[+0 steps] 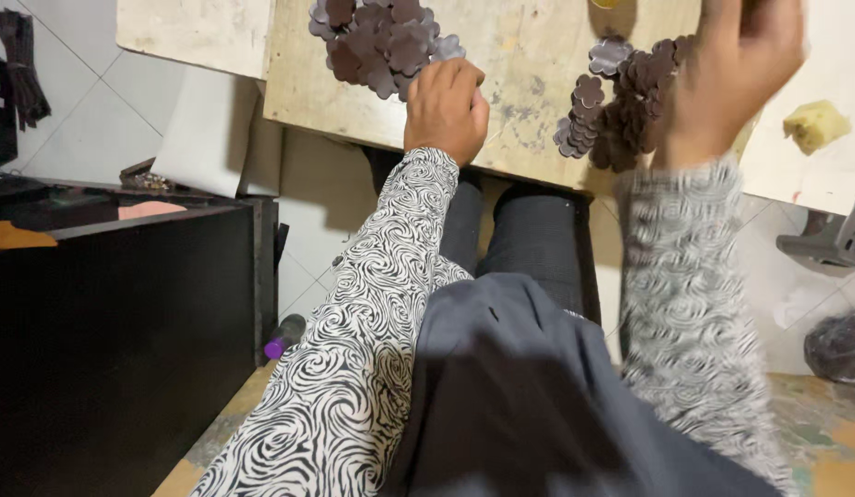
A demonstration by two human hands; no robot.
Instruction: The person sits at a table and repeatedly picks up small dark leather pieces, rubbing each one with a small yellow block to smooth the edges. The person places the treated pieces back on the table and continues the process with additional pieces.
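Seated person seen from a head camera, a worn wooden board (529, 83) laid across the lap area. Two heaps of dark brown flower-shaped cutouts are seen on it: a left pile (381, 37) near the board's top edge and a right pile (621, 106) spread toward the board's near edge.

The left hand (446, 109) is rested on the board, knuckles up, fingers curled under and pressed just below the left pile, touching or nearly touching its lowest pieces. Whether a piece is pinched underneath cannot be told. The right hand (736, 69) is raised over the right pile and motion-blurred; its fingers appear bunched, but whether anything is held cannot be told.

Handling, as judged: the cutouts look thin, flat and light, probably leather or felt-like sheet, flexible rather than brittle. Stacked ones are likely to cling and slide, so a single piece is best taken by a scalloped edge between thumb and fingertip, or slid off the heap first. Little breakage risk is expected; scattering is the likelier trouble.

A yellowish lump (816, 124) is seen on a pale surface to the right, a black cabinet (115, 340) on the left.
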